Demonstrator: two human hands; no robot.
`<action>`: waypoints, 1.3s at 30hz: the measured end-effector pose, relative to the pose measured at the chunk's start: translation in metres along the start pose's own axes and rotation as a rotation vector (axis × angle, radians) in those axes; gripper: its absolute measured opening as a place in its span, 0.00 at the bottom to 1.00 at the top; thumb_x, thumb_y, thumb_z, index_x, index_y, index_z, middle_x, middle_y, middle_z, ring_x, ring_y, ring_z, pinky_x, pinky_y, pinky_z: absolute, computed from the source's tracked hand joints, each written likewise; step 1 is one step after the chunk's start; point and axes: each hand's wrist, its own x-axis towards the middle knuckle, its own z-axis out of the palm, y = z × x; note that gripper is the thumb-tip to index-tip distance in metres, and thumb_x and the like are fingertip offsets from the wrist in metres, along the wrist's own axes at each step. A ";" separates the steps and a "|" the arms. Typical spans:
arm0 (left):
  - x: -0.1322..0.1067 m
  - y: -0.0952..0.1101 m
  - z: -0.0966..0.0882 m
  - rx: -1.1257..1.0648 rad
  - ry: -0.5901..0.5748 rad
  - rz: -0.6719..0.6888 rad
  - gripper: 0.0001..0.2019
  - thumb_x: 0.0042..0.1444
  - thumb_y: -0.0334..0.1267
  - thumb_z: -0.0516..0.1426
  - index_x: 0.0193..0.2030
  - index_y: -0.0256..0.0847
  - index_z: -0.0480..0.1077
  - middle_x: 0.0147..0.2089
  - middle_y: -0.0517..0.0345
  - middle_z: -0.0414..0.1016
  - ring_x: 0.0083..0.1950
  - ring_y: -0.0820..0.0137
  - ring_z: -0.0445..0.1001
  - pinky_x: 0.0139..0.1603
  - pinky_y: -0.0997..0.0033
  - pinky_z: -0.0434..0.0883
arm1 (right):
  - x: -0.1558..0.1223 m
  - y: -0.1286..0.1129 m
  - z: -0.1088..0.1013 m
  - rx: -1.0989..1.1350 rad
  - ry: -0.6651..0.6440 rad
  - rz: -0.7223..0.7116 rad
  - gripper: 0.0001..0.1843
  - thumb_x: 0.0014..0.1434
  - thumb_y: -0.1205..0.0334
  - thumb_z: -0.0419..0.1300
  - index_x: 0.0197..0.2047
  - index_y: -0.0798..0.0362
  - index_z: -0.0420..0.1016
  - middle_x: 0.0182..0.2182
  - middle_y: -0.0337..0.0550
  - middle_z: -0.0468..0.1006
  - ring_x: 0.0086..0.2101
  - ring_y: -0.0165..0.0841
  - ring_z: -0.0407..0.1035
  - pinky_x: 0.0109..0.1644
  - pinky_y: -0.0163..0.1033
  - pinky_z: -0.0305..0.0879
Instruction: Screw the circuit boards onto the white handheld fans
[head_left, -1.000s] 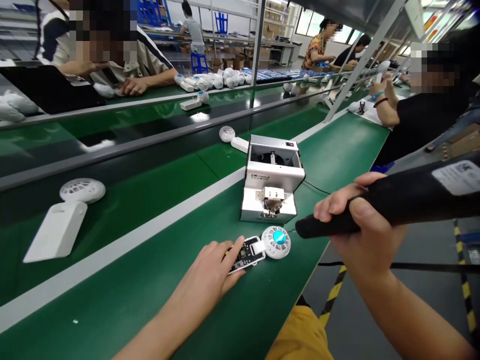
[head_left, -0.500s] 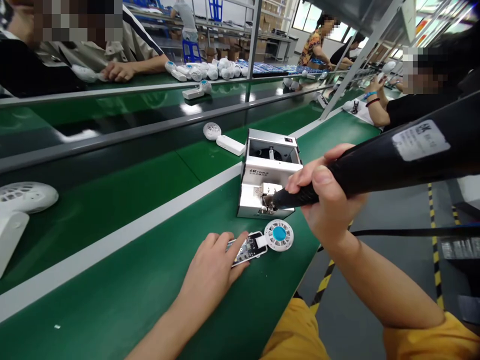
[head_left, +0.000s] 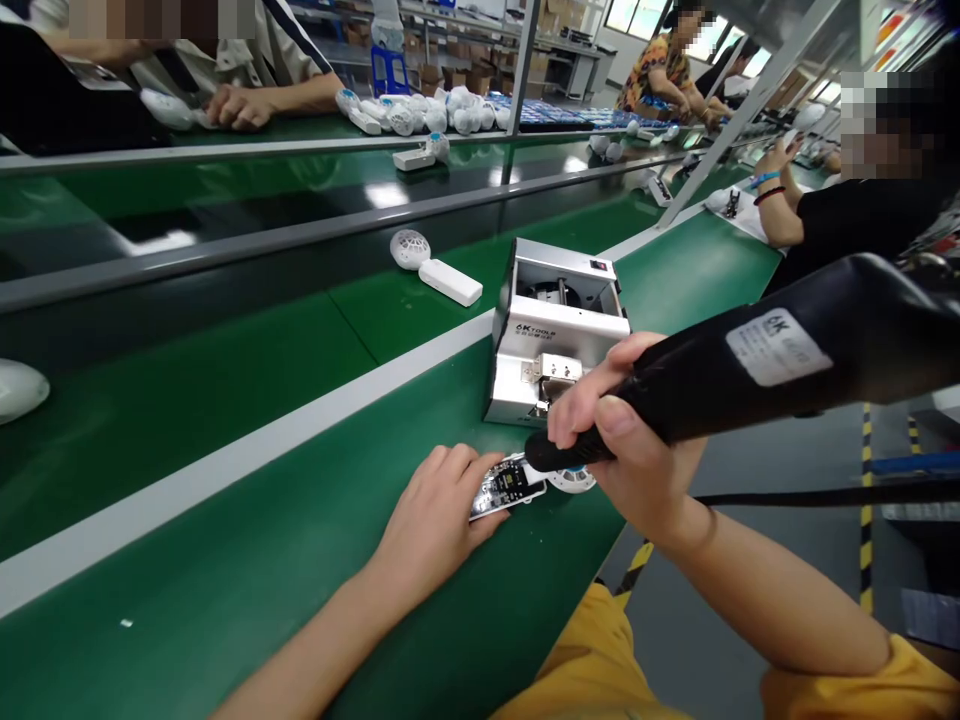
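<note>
My left hand [head_left: 442,505] is closed around the handle end of a small white handheld fan [head_left: 511,484] lying on the green bench, its circuit board facing up. Its round fan head [head_left: 576,481] is partly covered by the tool. In my right hand [head_left: 637,430] is a black electric screwdriver [head_left: 690,375], slanting down to the left. The screwdriver's nose is over the joint between board and fan head; its tip is hidden, so contact cannot be told. Just behind stands the silver screw feeder [head_left: 562,330].
Another white fan [head_left: 450,282] lies on the conveyor [head_left: 300,330] beyond the white bench edge strip. Across the line a co-worker's hand [head_left: 244,106] rests near a pile of white fans [head_left: 450,112]. A co-worker in black [head_left: 855,210] sits at the right. A metal post [head_left: 750,110] rises beyond the feeder.
The screwdriver has moved from the screw feeder's outlet down to the fan by my left hand. The fans on the conveyor have shifted left. My left hand keeps its hold.
</note>
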 end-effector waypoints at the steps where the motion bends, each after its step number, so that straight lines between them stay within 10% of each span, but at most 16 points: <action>1: 0.000 0.000 0.000 0.000 -0.001 -0.001 0.25 0.60 0.39 0.66 0.63 0.43 0.68 0.50 0.52 0.72 0.50 0.57 0.69 0.51 0.55 0.71 | -0.001 0.002 0.001 0.016 -0.006 0.006 0.13 0.65 0.61 0.64 0.50 0.45 0.65 0.26 0.30 0.74 0.21 0.31 0.69 0.27 0.41 0.68; 21: 0.000 0.000 0.005 0.001 0.034 0.006 0.25 0.61 0.41 0.65 0.63 0.44 0.67 0.49 0.52 0.72 0.49 0.57 0.69 0.50 0.56 0.71 | 0.003 0.016 0.005 0.000 -0.054 0.040 0.15 0.61 0.65 0.67 0.49 0.46 0.69 0.25 0.32 0.76 0.22 0.34 0.70 0.29 0.44 0.71; 29: -0.002 -0.002 0.004 -0.005 0.014 -0.010 0.24 0.60 0.38 0.65 0.63 0.42 0.68 0.49 0.51 0.72 0.50 0.56 0.69 0.50 0.55 0.71 | 0.040 -0.020 -0.003 -0.117 0.299 -0.159 0.15 0.56 0.61 0.69 0.42 0.44 0.68 0.22 0.30 0.70 0.19 0.34 0.66 0.26 0.45 0.67; 39: -0.002 -0.001 0.005 0.005 0.039 0.014 0.25 0.60 0.38 0.65 0.63 0.44 0.68 0.49 0.52 0.71 0.49 0.58 0.69 0.49 0.57 0.71 | 0.004 -0.021 -0.005 -0.055 0.024 0.016 0.12 0.64 0.57 0.66 0.46 0.43 0.66 0.25 0.32 0.73 0.21 0.33 0.68 0.27 0.45 0.71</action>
